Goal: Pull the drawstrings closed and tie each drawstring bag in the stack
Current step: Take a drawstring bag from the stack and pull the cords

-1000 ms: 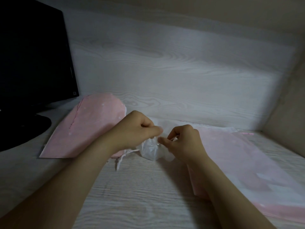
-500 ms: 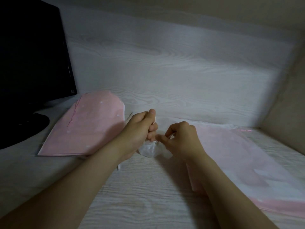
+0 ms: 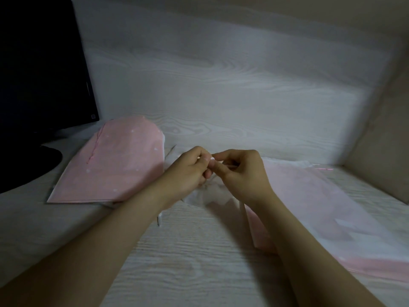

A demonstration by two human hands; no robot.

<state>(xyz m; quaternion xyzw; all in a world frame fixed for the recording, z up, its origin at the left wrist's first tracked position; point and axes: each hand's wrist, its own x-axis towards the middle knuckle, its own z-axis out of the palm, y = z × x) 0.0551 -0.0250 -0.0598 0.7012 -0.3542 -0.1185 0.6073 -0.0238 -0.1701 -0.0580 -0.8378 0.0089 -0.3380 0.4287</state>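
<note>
A pink drawstring bag with a sheer white top (image 3: 327, 204) lies on the desk at the right, its gathered mouth (image 3: 205, 196) bunched under my hands. My left hand (image 3: 188, 171) and my right hand (image 3: 241, 173) meet above that mouth, fingertips together, each pinching the thin white drawstring. A loose end of the drawstring (image 3: 159, 216) hangs down below my left wrist. A second pink bag (image 3: 115, 167) lies flat at the left, apart from my hands.
A black monitor (image 3: 42, 69) with its round dark base (image 3: 28, 165) stands at the far left. A pale wood-grain back panel (image 3: 221, 85) closes the desk behind, and a beige side wall (image 3: 382, 156) closes it at the right.
My hands have come together and risen slightly over the gathered bag mouth; the fingertips now meet on the string. The view has shifted a little.
</note>
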